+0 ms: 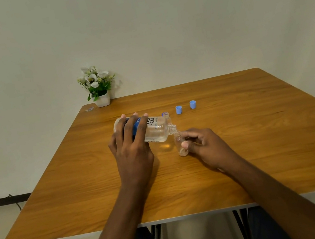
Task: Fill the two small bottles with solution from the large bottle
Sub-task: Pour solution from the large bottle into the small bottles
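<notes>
Wooden counter (255,165) carried every item, with broad open surface on the near, left and right sides of the work. Its edges lay well apart from the bottles. A potted flower arrangement (98,85) stood at the far left corner, well apart from both hands.

The large bottle (155,130) was held tipped almost level above the counter. Its long axis ran left to right, with the open neck at the right, slightly down. The left grip (131,149) was wrapped over its body from the near side, fingers curled across the label.

The right grip (203,144) pinched the small bottle (180,144), which stood upright on the counter directly beneath the large bottle's mouth. Little liquid showed inside, so filling was judged barely begun.

The second small bottle (165,115) stood uncapped just beyond the large bottle's shoulder, partly hidden. Two blue caps (179,109) sat farther right.

The pour was judged to depend on keeping mouth above neck; any drift would wet the counter.
</notes>
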